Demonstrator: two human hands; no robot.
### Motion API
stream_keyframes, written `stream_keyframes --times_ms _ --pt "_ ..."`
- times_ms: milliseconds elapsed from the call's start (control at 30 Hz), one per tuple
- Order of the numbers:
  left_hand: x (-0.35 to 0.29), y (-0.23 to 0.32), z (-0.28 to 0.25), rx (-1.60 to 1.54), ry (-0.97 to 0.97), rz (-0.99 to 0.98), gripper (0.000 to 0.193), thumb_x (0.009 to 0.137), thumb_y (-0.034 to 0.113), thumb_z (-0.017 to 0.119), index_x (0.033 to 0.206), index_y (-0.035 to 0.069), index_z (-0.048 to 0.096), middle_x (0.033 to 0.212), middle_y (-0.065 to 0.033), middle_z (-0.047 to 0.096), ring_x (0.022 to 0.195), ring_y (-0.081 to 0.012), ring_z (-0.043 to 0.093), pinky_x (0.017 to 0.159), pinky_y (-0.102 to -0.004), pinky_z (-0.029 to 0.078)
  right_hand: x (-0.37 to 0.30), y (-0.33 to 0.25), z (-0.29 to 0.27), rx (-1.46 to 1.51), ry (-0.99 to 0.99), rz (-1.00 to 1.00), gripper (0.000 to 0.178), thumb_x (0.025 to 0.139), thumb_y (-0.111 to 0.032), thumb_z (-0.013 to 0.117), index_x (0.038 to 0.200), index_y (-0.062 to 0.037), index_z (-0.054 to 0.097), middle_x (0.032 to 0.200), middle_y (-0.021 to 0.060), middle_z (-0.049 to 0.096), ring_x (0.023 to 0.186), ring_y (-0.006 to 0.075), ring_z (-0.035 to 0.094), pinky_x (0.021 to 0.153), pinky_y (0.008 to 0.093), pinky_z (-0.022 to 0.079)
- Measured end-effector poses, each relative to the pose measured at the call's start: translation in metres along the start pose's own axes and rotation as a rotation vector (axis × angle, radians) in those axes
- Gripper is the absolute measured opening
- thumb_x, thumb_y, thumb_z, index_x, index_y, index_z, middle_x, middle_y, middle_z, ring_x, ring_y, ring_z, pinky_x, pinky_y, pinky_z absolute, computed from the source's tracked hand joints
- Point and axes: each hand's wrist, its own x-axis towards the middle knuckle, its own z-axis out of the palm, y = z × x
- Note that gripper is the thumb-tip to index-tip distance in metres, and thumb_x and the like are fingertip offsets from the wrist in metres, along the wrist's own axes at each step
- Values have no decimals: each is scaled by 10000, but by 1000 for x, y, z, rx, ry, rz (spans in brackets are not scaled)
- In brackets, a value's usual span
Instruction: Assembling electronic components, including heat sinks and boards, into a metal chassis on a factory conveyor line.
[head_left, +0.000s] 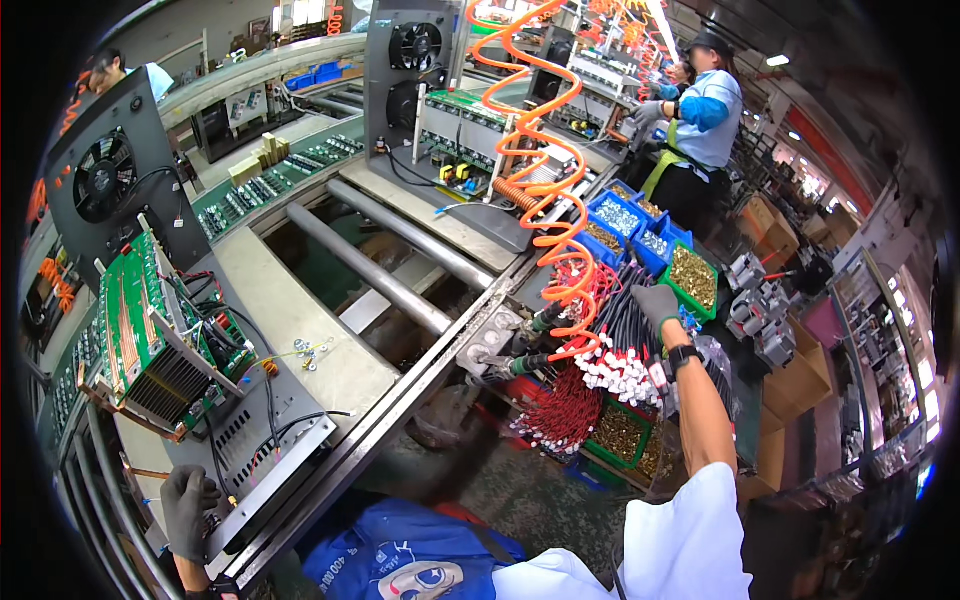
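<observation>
My left hand (188, 508), in a grey glove, rests on the near corner of a grey metal chassis tray (270, 440) that carries a green circuit board assembly with a finned heat sink (155, 345). My right hand (657, 303), also gloved and with a black wrist band, reaches out to the right and closes over a bundle of black cables with white connectors (622, 352). Beside that bundle hang red wires (565, 405).
An orange coiled air hose (535, 150) hangs over a conveyor with steel rollers (400, 260). Blue and green bins of screws (655, 245) stand to the right. Another chassis with fans (420, 60) sits farther along. A co-worker in a blue top (705, 110) stands at the line.
</observation>
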Motion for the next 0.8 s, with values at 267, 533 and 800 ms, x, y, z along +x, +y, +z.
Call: stream_keyframes --times_ms 267,533,800 --pt "1 -1 -1 -28 -7 -26 254 959 239 558 994 -10 592 795 -88 620 662 -156 627 583 -263 513 23 15 23 347 -43 278 331 728 -275 790 780 30 676 708 108 660 540 219 595 492 358 469" --pt "-5 7 -1 -77 41 32 242 960 231 547 991 -4 599 786 -75 620 673 -151 623 597 -264 509 -40 -36 -45 1204 249 456 233 848 -327 623 701 -175 526 568 -60 404 404 68 331 371 233 239" --pt "-35 43 7 161 68 246 287 963 229 562 1015 -33 666 821 -58 658 679 -109 608 624 -257 499 -216 -207 -100 881 -143 -362 58 829 -27 612 877 -56 595 715 -34 539 642 56 520 544 218 404"
